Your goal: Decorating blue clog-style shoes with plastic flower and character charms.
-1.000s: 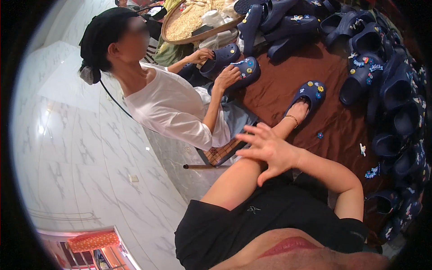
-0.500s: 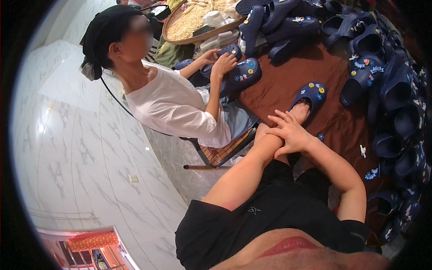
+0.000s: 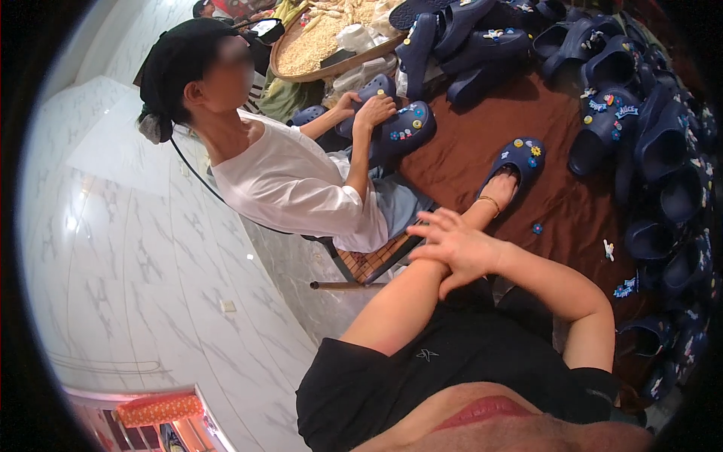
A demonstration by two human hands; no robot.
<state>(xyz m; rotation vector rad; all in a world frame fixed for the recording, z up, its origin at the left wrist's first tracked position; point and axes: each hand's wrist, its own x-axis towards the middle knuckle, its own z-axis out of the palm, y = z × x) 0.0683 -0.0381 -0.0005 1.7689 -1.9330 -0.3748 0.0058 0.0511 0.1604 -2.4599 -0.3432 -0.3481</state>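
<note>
Right hand (image 3: pixel 459 252) has fingers spread, nothing in grip, over the left arm (image 3: pixel 392 301), contact unclear; left hand hidden, can't tell its state. Navy clog (image 3: pixel 529 151) is on a foot (image 3: pixel 501 188) beyond the right hand, on brown cloth (image 3: pixel 452 154), loose charm (image 3: pixel 537 229) nearby. Co-worker (image 3: pixel 294 169) at left handles another clog (image 3: pixel 375 88); clog pile (image 3: pixel 606 135) at right.

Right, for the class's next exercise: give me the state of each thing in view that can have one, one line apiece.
Right hand: fingers spread, no held thing visible
Co-worker's hands: touching a navy clog
Worn clog: on a foot, decorated
Blue flower charm: loose on brown cloth
Brown cloth: spread out, wrinkled
Round tray: loaded with pale pieces
</note>
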